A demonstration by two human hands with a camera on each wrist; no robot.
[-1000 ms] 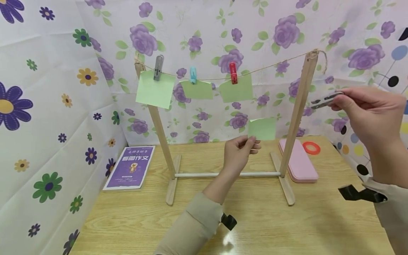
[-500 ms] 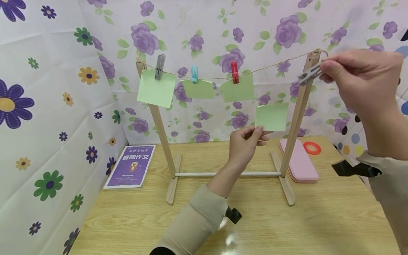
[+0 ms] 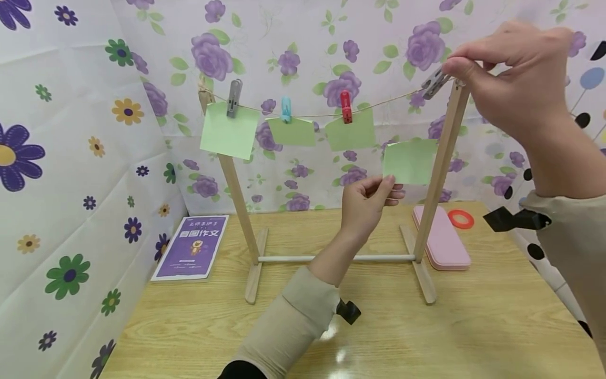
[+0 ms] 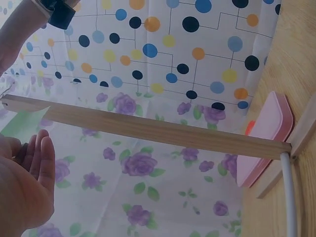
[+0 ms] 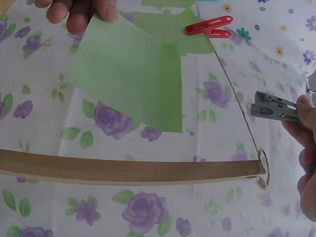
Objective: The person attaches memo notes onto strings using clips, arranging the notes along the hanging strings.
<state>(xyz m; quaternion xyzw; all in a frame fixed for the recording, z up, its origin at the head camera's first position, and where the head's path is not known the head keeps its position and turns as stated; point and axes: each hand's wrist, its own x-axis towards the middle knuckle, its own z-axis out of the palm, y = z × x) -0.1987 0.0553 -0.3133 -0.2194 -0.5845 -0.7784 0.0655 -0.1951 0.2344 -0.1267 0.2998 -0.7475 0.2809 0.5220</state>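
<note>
My left hand (image 3: 366, 202) pinches a green paper note (image 3: 411, 163) by its lower left corner, below the string (image 3: 390, 101) and beside the right wooden post (image 3: 442, 166). A grey clothespin (image 5: 275, 107) is pinched between the thumb and forefinger of my right hand (image 3: 521, 79). Its tip points down-left at the string's right end, close to the post top; the right wrist view shows it apart from the string. Three green notes hang on the string, under a grey clothespin (image 3: 234, 98), a light blue clothespin (image 3: 286, 109) and a red clothespin (image 3: 346, 107).
The wooden stand's white crossbar (image 3: 293, 259) runs low over the table (image 3: 189, 326). A purple book (image 3: 191, 247) lies at the left. A pink case (image 3: 442, 239) and a red ring (image 3: 461, 219) lie behind the right post. Flowered cloth (image 3: 303, 52) stands behind.
My right hand has risen and moved left, bringing the clothespin from beside the right post up to the string. My left hand has raised the note and shifted it right.
</note>
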